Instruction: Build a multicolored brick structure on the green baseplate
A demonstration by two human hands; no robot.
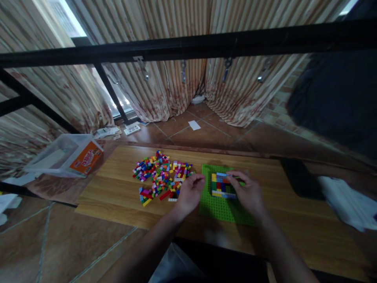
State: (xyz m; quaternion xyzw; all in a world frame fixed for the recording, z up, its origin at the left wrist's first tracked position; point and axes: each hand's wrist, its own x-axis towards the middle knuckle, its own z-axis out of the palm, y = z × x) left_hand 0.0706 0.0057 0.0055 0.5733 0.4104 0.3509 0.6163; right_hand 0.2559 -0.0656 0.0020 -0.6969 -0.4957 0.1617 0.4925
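A green studded baseplate (219,208) lies on the wooden table, bearing a low rectangular build of building bricks (220,186) in yellow, blue, red and white. My right hand (249,192) reaches over the build's right side. Its thumb and fingers pinch at a brick on the far right corner, partly hidden by the fingertips. Beside the plate's left edge hovers my left hand (190,194), fingers curled together; whether it holds a small piece I cannot make out. Left of that hand spreads a heap of loose mixed-colour bricks (160,175).
A clear plastic box (55,157) with an orange label stands left of the wooden table (114,184). On the right lie a black flat object (300,179) and a white package (347,200). A black metal rail (182,49) crosses before striped curtains (173,23).
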